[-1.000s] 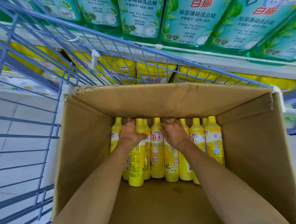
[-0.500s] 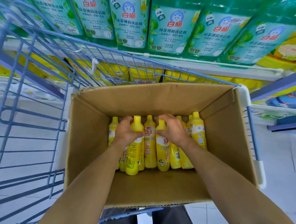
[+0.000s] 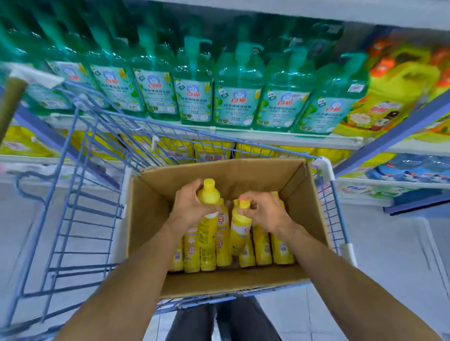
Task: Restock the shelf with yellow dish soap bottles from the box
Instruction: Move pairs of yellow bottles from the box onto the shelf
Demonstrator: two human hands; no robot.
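At the far left a blurred brownish pole [image 3: 1, 123] slants up past the blue wire cart [image 3: 72, 232], whose empty left part shows only grey floor through its bars. The cardboard box [image 3: 148, 227] fills the cart's right end, its right wall hard against the cart's right rim.

Inside the box a row of yellow dish soap bottles [image 3: 262, 243] stands upright, packed side by side from the left wall towards the right wall, bases along the near wall. The left hand [image 3: 192, 206] is closed round the neck and shoulder of one yellow bottle [image 3: 206, 198], fingers wrapped from the left; this bottle stands higher than the row, its cap above the others, near the box's far wall. Just to the right, the right hand [image 3: 264, 211] is clamped on the top of a second bottle [image 3: 240, 222], thumb and fingertips pinching right beneath its cap; this one leans slightly and stands a little above its neighbours. The two hands are close together over the middle of the box, not touching.

Beyond the cart, the shelf [image 3: 269, 138] carries a row of green pump bottles [image 3: 240, 100] along its front edge, with yellow jugs [image 3: 398, 91] at its right end. Under that edge, more yellow packs [image 3: 212, 151] show through the cart's wire. Dark trouser legs [image 3: 228, 328] show below the box's near wall.
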